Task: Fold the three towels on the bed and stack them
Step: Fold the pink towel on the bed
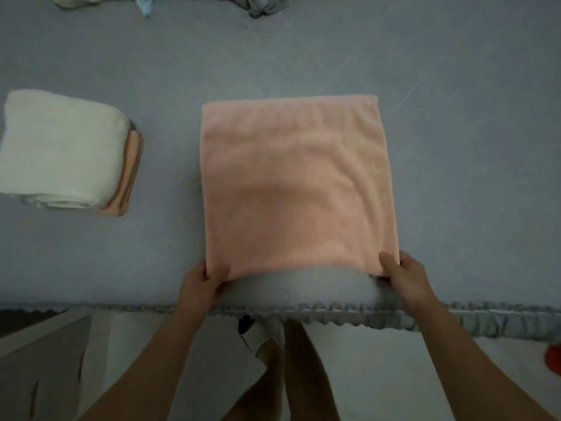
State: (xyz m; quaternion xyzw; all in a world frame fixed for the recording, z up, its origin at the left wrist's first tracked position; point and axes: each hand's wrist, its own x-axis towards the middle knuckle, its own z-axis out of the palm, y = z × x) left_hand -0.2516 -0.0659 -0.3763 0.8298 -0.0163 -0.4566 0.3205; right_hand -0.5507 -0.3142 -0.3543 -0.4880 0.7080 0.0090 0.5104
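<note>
A pink towel [296,183] lies flat as a near-square on the grey-blue bed sheet [170,71], in the middle of the view. My left hand [202,282] pinches its near left corner and my right hand [405,276] pinches its near right corner, both close to the bed's front edge. The near edge between them is lifted a little off the sheet. At the left stands a stack: a folded white towel [60,147] on top of a folded pink-orange towel [130,174], of which only the right edge shows.
The bed's ruffled front edge [364,314] runs across below my hands. Crumpled cloths [261,4] lie at the far edge of the bed, top centre and top left. A red object [554,358] sits on the floor at the right. My legs stand below the bed edge.
</note>
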